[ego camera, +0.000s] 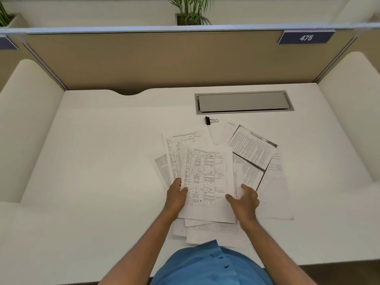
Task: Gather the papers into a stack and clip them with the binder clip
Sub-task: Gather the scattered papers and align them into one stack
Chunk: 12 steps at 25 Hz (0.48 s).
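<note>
Papers [207, 177] lie fanned across the white table [92, 161] as my left hand [178, 195] pinches the top form's edge and my right hand [243, 200] rests spread beside it (binder clip [209, 120] waiting untouched beyond), so I should square the edges before clipping.

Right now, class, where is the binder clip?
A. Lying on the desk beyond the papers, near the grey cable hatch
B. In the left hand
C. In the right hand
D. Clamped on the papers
A: the binder clip lies on the desk between the papers and the grey hatch, untouched by either hand.
</note>
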Each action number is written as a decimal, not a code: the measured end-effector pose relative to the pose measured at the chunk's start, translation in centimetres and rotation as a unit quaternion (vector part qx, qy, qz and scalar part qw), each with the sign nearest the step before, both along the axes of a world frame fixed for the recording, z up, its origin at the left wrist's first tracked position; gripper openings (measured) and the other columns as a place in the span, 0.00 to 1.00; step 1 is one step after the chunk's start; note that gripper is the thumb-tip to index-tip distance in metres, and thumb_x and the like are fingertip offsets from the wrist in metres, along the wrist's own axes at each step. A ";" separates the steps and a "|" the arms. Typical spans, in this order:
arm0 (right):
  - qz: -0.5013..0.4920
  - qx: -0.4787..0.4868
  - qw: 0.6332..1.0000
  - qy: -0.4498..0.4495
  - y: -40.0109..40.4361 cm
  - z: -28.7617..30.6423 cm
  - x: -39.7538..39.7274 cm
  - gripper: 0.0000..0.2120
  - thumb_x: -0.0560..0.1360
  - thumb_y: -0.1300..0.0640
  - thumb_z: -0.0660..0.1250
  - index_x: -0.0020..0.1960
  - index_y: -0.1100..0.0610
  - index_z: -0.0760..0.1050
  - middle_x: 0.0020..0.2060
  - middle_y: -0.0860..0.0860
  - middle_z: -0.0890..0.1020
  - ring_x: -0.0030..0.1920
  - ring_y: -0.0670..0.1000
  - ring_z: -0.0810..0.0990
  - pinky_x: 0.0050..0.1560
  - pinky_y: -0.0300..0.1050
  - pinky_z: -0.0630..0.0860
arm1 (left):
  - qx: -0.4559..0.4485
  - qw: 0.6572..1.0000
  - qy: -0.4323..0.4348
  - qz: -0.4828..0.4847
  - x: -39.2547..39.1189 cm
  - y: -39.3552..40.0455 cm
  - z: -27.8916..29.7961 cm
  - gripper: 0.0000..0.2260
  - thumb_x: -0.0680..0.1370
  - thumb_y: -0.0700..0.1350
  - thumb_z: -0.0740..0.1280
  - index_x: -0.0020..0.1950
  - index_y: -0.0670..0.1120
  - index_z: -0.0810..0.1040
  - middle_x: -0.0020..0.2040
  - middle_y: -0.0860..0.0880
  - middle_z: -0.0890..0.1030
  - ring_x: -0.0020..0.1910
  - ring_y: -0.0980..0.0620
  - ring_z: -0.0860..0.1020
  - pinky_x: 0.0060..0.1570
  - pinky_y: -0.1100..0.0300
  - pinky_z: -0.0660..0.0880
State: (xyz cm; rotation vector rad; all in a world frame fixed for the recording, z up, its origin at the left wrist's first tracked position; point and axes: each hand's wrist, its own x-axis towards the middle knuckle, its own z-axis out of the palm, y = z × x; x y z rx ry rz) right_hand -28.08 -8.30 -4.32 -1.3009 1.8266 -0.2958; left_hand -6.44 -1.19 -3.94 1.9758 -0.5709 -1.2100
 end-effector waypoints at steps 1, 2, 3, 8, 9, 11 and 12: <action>-0.001 0.003 1.000 -0.010 -0.1 0.1 -0.1 0.39 0.74 0.51 0.76 0.79 0.57 0.62 0.76 0.56 0.63 0.75 0.60 0.61 0.75 0.58 0.63 | -0.002 1.000 -0.010 0.012 -0.1 0.1 0.1 0.15 0.83 0.37 0.60 0.68 0.47 0.75 0.63 0.49 0.81 0.59 0.51 0.78 0.58 0.62 0.74; -0.005 0.009 0.999 -0.031 -0.1 0.2 -0.2 0.39 0.74 0.52 0.76 0.79 0.57 0.61 0.76 0.56 0.63 0.75 0.59 0.63 0.75 0.56 0.64 | 0.000 1.000 -0.020 0.023 -0.2 0.2 0.2 0.14 0.83 0.36 0.59 0.66 0.47 0.76 0.62 0.48 0.81 0.57 0.51 0.79 0.53 0.64 0.73; -0.013 0.017 0.998 -0.057 -0.3 0.4 -0.1 0.39 0.74 0.53 0.76 0.79 0.57 0.60 0.76 0.55 0.63 0.74 0.58 0.65 0.73 0.54 0.66 | 0.002 0.999 -0.036 0.029 -0.3 0.3 0.1 0.13 0.83 0.36 0.59 0.65 0.46 0.77 0.61 0.47 0.81 0.56 0.50 0.79 0.51 0.65 0.73; -0.059 0.080 0.979 -0.180 -1.0 1.0 0.8 0.31 0.76 0.59 0.74 0.75 0.58 0.65 0.66 0.56 0.77 0.59 0.52 0.78 0.57 0.47 0.75 | 0.043 0.982 -0.181 0.011 -0.5 -0.3 -0.4 0.16 0.81 0.37 0.64 0.69 0.41 0.75 0.79 0.44 0.61 0.76 0.41 0.59 0.74 0.49 0.65; -0.048 0.091 0.976 -0.189 -1.0 0.8 1.0 0.27 0.77 0.59 0.73 0.73 0.57 0.67 0.65 0.55 0.79 0.57 0.52 0.80 0.57 0.48 0.78 | 0.053 0.984 -0.170 0.017 -0.4 -0.5 -0.4 0.16 0.81 0.38 0.64 0.69 0.42 0.75 0.80 0.45 0.59 0.77 0.41 0.58 0.75 0.48 0.64; -0.013 0.095 0.978 -0.184 -0.9 0.3 1.3 0.22 0.78 0.59 0.72 0.68 0.54 0.70 0.63 0.54 0.81 0.58 0.52 0.81 0.61 0.53 0.79 | 0.043 0.988 -0.146 0.033 0.2 -0.8 -0.6 0.14 0.80 0.37 0.64 0.65 0.45 0.76 0.76 0.45 0.67 0.74 0.40 0.65 0.73 0.46 0.68; -0.004 0.097 0.978 -0.183 -0.8 0.1 1.5 0.21 0.78 0.59 0.71 0.68 0.54 0.70 0.62 0.53 0.81 0.59 0.52 0.81 0.63 0.54 0.79 | 0.025 0.990 -0.127 0.049 0.5 -0.9 -0.7 0.13 0.79 0.37 0.64 0.62 0.46 0.77 0.70 0.45 0.73 0.69 0.40 0.71 0.68 0.46 0.73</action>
